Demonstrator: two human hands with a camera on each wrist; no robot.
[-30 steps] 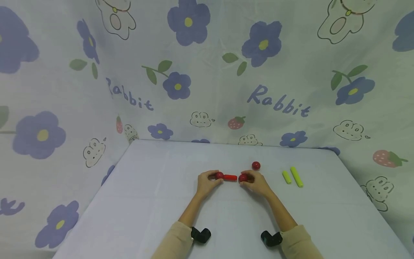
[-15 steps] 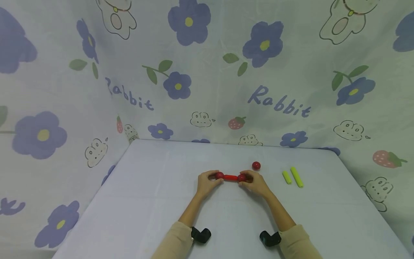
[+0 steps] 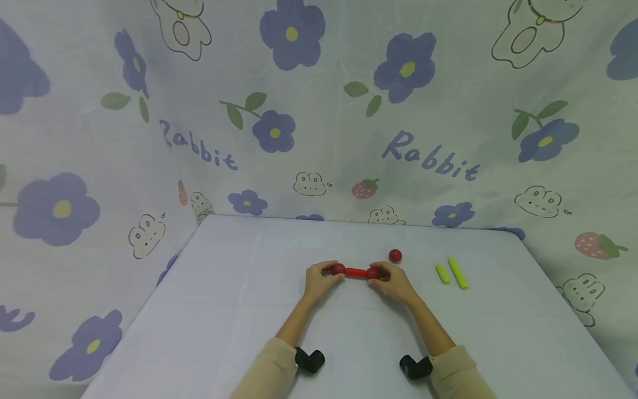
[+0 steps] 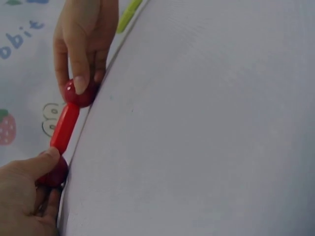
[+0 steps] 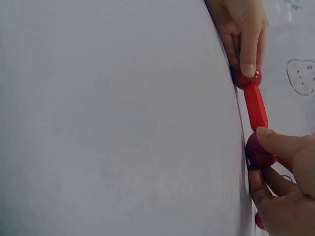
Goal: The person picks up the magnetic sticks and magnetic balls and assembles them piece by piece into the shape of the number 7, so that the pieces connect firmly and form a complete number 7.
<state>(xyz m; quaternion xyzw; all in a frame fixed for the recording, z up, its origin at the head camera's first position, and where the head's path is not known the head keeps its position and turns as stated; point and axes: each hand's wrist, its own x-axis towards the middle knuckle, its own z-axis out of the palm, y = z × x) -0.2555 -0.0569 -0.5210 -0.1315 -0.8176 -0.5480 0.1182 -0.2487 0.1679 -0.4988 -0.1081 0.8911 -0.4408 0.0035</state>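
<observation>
A bright red rod [image 3: 356, 272] lies between two dark red balls, one at each of its ends. My left hand [image 3: 318, 281] pinches the left ball [image 3: 339, 269] between thumb and fingers. On the other side my right hand [image 3: 394, 281] pinches the right ball [image 3: 372, 273], which meets the rod's right end. In the left wrist view the rod [image 4: 65, 128] shows flat facets and spans from ball to ball. The right wrist view has the right thumb pressed on its ball [image 5: 259, 151], close to the rod's tip.
A loose dark red ball [image 3: 395, 255] sits just behind the right hand. Farther right on the white table [image 3: 239, 310] lie a short yellow-green rod [image 3: 442, 274] and a longer one [image 3: 458, 273]. A printed cloth [image 3: 329, 138] hangs behind the table.
The right hand has moved slightly left, bringing its ball from a small gap up against the rod's right end. Over the last half second the hands have barely moved.
</observation>
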